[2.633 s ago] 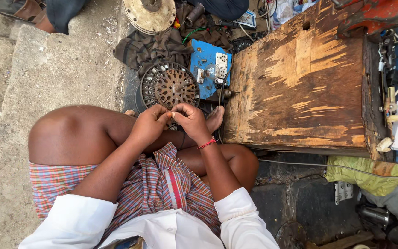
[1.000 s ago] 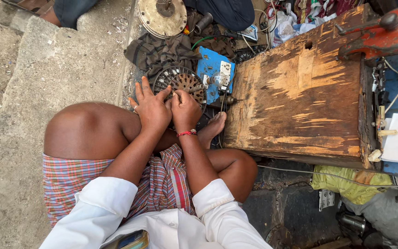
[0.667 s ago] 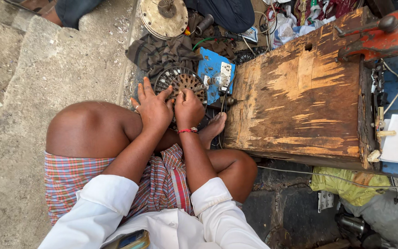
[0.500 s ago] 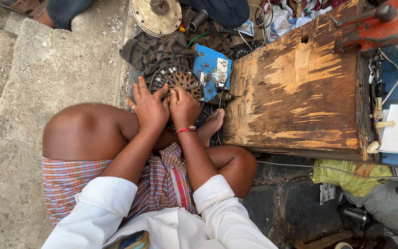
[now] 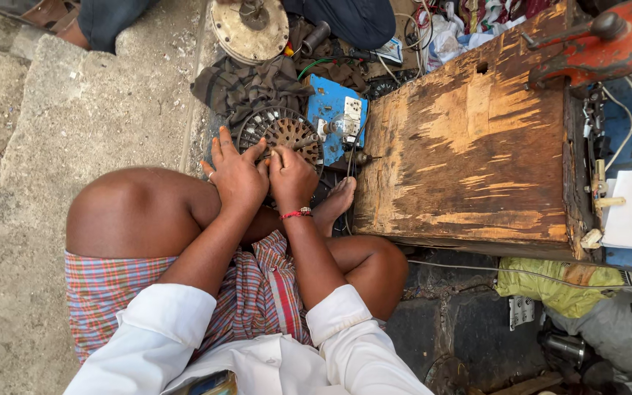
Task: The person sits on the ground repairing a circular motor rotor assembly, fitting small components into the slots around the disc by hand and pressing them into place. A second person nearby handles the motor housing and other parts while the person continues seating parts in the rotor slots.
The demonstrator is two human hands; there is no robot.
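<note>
Fingers of the left hand fan out flat against the round slotted motor core, which sits on the ground at the nine o'clock side of the big worn wooden box, against a blue switch board. At three o'clock of that hand, touching it, the right hand is curled, fingertips pinching at the core's near rim; what they grip I cannot tell.
</note>
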